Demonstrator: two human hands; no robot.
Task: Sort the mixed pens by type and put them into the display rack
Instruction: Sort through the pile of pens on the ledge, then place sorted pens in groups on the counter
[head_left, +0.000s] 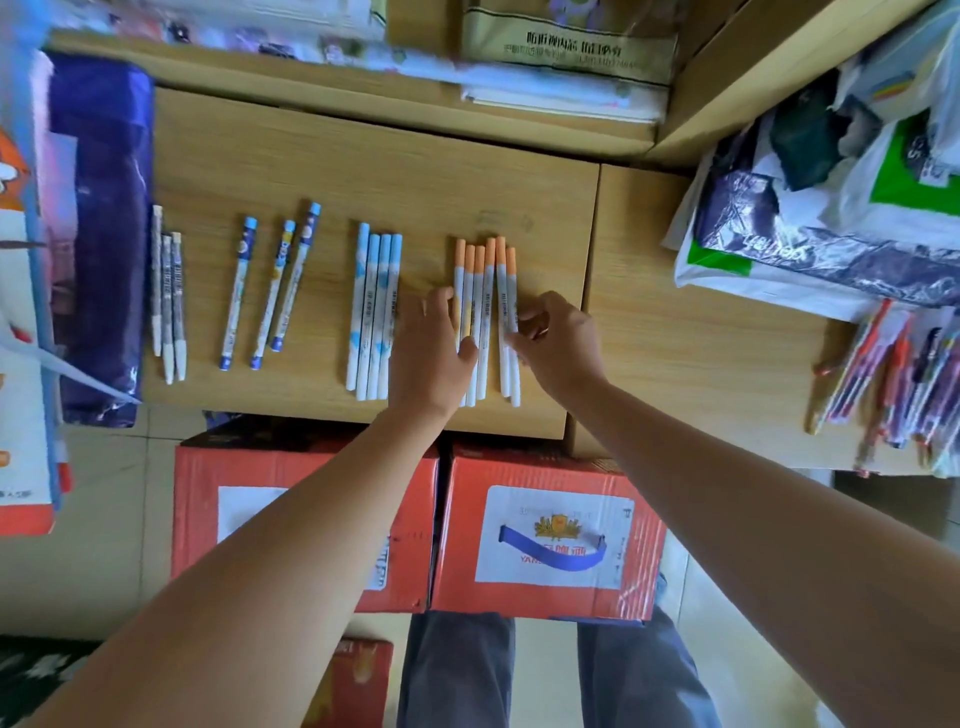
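Fingers (530, 318) of our right hand (563, 345) curl and pinch the two rightmost orange-capped pens (480, 306). Our left hand (434, 338) bears on the left edge of the bunch, thumb across the barrels; we cannot tell whether it grips. All sorted rows lie on the wooden desk (363, 171), and two red cartons (545, 530) stand below its near edge. The orange-capped pens lie between both hands, long axes pointing away from us, caps at the far end. To their left lie the light-blue-capped pens (374, 312), the dark-blue pens (275, 291) and the grey pens (169, 296). We identify no display rack. In our judgement, nothing obstructs a straight lift.
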